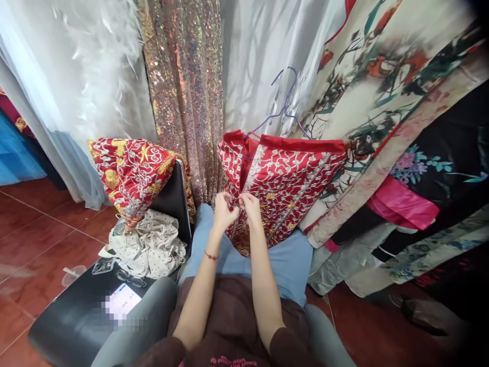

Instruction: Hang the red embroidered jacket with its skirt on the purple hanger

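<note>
A red skirt [294, 173] with silver and gold embroidery hangs in front of my knees, its lower part resting on my lap. A purple hanger [283, 113] carries it by the red waistband. Down from the waistband runs an open slit, and both hands meet at its lower end. My left hand [225, 211] is closed, thumb and fingertips pinched at the slit's left edge. Right beside it my right hand [250, 206] pinches at the same spot. Whatever small part lies between the fingertips is too small to make out.
On my left stands a black chair [72, 311] with another red embroidered garment [133, 171] over its backrest. A dotted white cloth bag [153, 242], glasses [130, 278] and a lit phone [124, 300] lie on its seat. Sequinned fabric [187, 92] and a floral dress [355, 76] hang behind.
</note>
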Available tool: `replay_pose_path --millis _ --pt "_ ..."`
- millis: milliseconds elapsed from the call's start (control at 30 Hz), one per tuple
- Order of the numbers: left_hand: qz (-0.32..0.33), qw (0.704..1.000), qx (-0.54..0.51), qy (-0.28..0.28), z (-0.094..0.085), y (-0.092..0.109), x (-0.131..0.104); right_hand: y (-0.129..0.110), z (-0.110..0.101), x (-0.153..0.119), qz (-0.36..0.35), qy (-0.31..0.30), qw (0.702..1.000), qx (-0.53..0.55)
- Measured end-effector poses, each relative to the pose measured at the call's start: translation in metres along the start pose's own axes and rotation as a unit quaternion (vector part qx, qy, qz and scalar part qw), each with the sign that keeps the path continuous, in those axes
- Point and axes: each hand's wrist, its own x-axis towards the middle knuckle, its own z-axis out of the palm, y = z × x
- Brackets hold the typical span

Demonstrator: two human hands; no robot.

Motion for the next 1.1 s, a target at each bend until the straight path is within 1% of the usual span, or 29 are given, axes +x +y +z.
replay_pose_path --millis 33,67,100,167,267,300,400,500,567,733,900,1000,1100 --pt "-0.02 0.999 0.005 -0.037 0.006 -0.005 -0.016 -0.002 -0.001 -0.002 0.0 -0.003 1.0 0.003" --pt "-0.042 0.998 0.009 -0.055 0.012 -0.009 -0.026 -0.003 -0.002 -0.004 0.001 -0.007 1.0 0.005" --pt "-0.058 0.996 0.017 -0.07 0.017 -0.011 -0.03 -0.005 -0.002 -0.006 0.003 -0.011 1.0 0.005" --pt "-0.079 0.993 0.042 -0.082 0.024 -0.01 -0.024 -0.007 -0.002 -0.011 0.004 -0.017 1.0 0.002" --pt "-0.079 0.989 0.059 -0.108 0.025 -0.002 -0.01 -0.009 0.003 -0.016 -0.003 -0.009 1.0 0.001" --pt "-0.077 0.99 0.05 -0.112 0.024 0.001 -0.008 -0.01 0.006 -0.016 -0.009 -0.002 1.0 0.002" --pt "-0.084 0.991 0.029 -0.097 0.024 0.008 -0.01 -0.018 0.018 -0.009 -0.032 0.029 0.999 0.006" --pt "-0.093 0.99 0.048 -0.097 0.025 0.013 -0.014 -0.033 0.03 0.007 -0.057 0.056 0.997 0.004" --pt "-0.087 0.989 0.071 -0.1 0.027 0.015 -0.013 -0.045 0.035 0.02 -0.074 0.068 0.995 -0.002" --pt "-0.062 0.985 0.124 -0.1 0.027 0.02 -0.01 -0.069 0.039 0.042 -0.123 0.082 0.988 -0.037" --pt "-0.023 0.984 0.14 -0.106 0.025 0.025 -0.01 -0.091 0.044 0.056 -0.159 0.093 0.981 -0.065" --pt "-0.01 0.983 0.148 -0.107 0.025 0.028 -0.008 -0.106 0.05 0.067 -0.162 0.1 0.978 -0.087" --pt "-0.003 0.981 0.164 -0.107 0.024 0.028 -0.001 -0.116 0.055 0.072 -0.155 0.099 0.977 -0.112"
